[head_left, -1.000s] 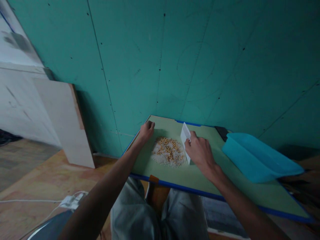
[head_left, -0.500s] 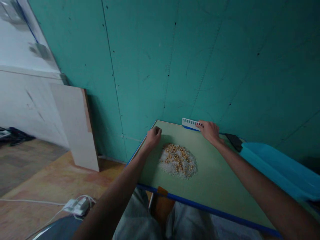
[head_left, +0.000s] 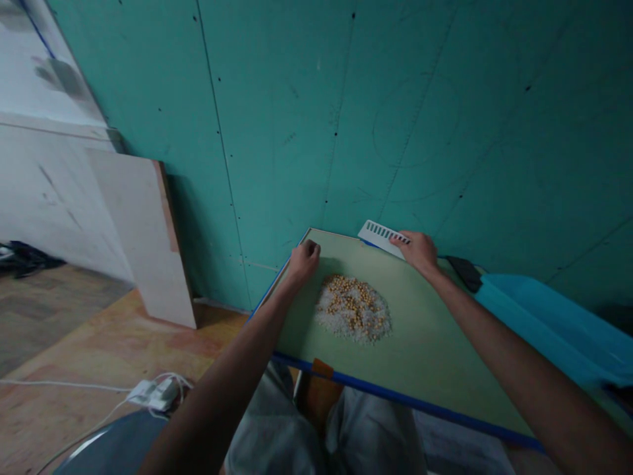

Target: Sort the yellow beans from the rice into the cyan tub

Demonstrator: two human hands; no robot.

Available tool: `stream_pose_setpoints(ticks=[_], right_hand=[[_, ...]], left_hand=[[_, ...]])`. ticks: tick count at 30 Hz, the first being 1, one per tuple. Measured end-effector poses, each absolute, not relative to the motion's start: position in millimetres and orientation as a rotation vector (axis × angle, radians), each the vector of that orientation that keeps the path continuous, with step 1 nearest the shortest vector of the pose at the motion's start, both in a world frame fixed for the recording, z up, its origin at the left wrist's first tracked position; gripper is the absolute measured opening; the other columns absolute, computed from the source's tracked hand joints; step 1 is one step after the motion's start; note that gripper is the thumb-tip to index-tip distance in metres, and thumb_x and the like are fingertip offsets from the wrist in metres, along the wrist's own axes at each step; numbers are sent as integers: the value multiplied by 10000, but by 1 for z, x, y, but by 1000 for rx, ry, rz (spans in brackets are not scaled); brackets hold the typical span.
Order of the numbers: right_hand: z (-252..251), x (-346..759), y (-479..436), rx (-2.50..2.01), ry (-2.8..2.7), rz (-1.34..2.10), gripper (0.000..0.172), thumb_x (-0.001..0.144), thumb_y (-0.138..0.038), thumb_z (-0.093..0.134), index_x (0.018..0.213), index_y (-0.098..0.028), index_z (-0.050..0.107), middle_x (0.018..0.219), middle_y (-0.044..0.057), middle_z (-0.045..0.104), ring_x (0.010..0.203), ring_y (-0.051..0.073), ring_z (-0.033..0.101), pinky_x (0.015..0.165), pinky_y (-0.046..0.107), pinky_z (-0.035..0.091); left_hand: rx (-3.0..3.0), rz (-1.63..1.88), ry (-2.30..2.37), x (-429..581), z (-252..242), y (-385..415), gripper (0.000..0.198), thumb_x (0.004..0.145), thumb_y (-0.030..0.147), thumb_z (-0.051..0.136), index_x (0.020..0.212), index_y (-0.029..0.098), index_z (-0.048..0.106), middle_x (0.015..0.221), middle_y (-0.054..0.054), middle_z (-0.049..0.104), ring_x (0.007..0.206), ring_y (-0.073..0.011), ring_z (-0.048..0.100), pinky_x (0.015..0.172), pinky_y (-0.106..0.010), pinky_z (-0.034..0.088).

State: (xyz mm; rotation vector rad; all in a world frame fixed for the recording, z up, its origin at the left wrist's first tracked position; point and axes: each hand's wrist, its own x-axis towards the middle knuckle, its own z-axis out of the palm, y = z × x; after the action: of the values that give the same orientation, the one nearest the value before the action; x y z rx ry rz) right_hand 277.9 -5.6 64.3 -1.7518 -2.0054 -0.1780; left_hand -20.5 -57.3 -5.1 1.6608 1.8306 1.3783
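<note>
My right hand (head_left: 419,251) is closed on one end of a white slotted strip (head_left: 376,236), flat with a row of narrow openings, at the table's far edge by the wall. My left hand (head_left: 305,259) is curled closed above the table's left edge; whatever its fingers may hold is hidden. Between and nearer than my hands, a pile of yellow-brown beans (head_left: 352,297) mixed with small white grains (head_left: 341,323) is spread on the pale green tabletop (head_left: 420,349). Neither hand touches the pile.
The green wall (head_left: 297,132) rises right behind the table. On the right lie a bright blue plastic sheet or bag (head_left: 554,323) and a dark flat object (head_left: 463,272). A white board (head_left: 143,244) leans at left; a power strip (head_left: 154,394) with cables is below it.
The white strip has tilted in my right hand, so its slots show more plainly. My left hand stays closed in nearly the same place. The whole view has shifted slightly; the pile looks the same.
</note>
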Motion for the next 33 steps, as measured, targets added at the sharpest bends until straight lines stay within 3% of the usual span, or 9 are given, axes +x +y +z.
stream_pose_setpoints(ticks=[9, 17, 22, 33], right_hand=[[59, 268, -1, -1666, -2119, -109, 358, 967, -419, 570, 1195, -236, 777, 1165, 98, 775, 1004, 231, 707, 758, 278, 467], [50, 254, -56, -1658, -2235, -246, 408, 991, -513, 509, 1233, -301, 760, 1116, 105, 787, 1015, 275, 719, 816, 335, 475], [48, 247, -92, -1528, -2322, -246, 350, 997, -504, 522, 1192, -351, 770, 1183, 44, 775, 1052, 260, 722, 823, 329, 476], [58, 246, -119, -1420, -2329, -228, 310, 1007, -475, 520, 1037, -300, 775, 1037, 30, 803, 912, 238, 743, 680, 297, 397]], left_hand=[[1677, 1381, 1844, -22, -3, -59, 200, 915, 256, 512, 816, 157, 654, 841, -85, 726, 717, -157, 577, 672, -284, 364], [1699, 1379, 1839, -22, -7, -55, 188, 901, 258, 519, 828, 163, 664, 852, -87, 721, 717, -167, 553, 672, -296, 351], [1690, 1384, 1821, -22, -6, -55, 201, 904, 266, 515, 869, 147, 673, 867, -103, 726, 731, -171, 575, 675, -297, 362], [1721, 1398, 1826, -23, -9, -54, 193, 900, 258, 510, 841, 155, 663, 860, -100, 728, 726, -170, 573, 675, -298, 369]])
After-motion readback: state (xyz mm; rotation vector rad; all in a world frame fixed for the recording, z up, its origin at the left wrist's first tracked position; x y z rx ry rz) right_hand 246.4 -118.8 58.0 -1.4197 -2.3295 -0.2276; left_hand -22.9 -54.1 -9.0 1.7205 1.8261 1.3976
